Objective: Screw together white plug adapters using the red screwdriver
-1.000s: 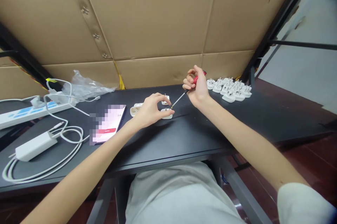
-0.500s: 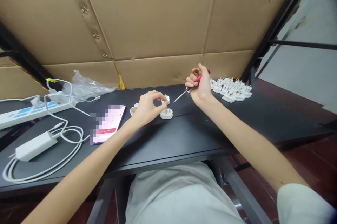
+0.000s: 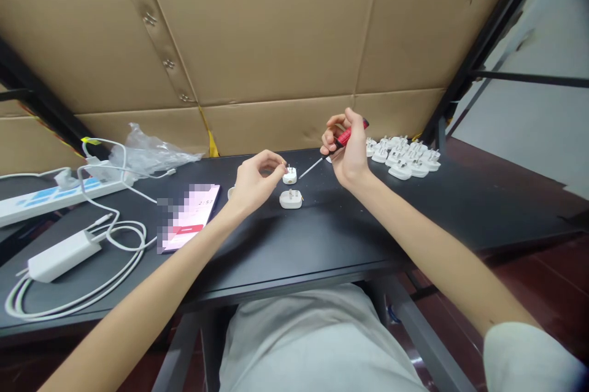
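My left hand [image 3: 257, 180] pinches thumb and fingers together beside a small white plug part [image 3: 289, 178] with metal prongs; what sits between the fingertips is too small to make out. Gripped in my right hand [image 3: 348, 156] is a screwdriver [image 3: 343, 137] with a red and black handle, its thin shaft slanting down left. The tip ends just right of that plug part, apart from it. Nearer to me, a second white plug piece [image 3: 291, 200] rests with its prongs up. Another white piece [image 3: 230, 193] is mostly hidden behind my left hand.
Several white plugs [image 3: 407, 157] are heaped at the right back of the black table [image 3: 294, 251]. On the left lie a phone [image 3: 193, 214], a white charger [image 3: 63, 256] with coiled cable, a power strip [image 3: 46, 196] and a clear plastic bag [image 3: 147, 149]. A cardboard wall [image 3: 276, 42] rises behind.
My left hand has shifted slightly left and away from me, from above the nearer plug piece to the farther one. The screwdriver tip has moved a little left.
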### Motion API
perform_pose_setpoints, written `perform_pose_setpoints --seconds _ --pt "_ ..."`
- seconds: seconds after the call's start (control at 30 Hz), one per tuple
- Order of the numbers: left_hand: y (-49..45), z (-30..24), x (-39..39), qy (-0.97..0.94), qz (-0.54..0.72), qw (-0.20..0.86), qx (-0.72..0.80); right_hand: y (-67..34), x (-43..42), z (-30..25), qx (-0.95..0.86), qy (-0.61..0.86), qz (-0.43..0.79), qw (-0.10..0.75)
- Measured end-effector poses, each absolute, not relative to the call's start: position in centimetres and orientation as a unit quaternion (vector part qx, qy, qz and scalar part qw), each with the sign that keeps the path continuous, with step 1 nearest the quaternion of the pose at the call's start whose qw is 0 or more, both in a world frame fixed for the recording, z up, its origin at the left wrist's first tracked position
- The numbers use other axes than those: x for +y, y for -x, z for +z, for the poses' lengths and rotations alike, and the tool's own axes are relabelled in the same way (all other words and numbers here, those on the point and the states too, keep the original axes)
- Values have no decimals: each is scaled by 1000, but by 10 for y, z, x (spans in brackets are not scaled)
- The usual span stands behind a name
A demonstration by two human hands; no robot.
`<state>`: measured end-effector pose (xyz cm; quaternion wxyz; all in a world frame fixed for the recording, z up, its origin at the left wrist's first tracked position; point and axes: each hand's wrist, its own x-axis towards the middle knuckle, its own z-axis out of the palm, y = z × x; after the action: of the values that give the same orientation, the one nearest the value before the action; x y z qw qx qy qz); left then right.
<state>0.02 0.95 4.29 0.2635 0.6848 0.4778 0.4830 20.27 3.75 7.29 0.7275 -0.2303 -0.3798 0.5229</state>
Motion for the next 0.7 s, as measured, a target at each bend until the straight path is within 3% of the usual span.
perform_pose_setpoints --seconds 0.2,0.7 --pt "0 41 10 -664 484 357 444 -204 35 74 -373 223 511 742" --pt "1 47 7 -605 492 443 442 -210 41 69 -352 307 442 766"
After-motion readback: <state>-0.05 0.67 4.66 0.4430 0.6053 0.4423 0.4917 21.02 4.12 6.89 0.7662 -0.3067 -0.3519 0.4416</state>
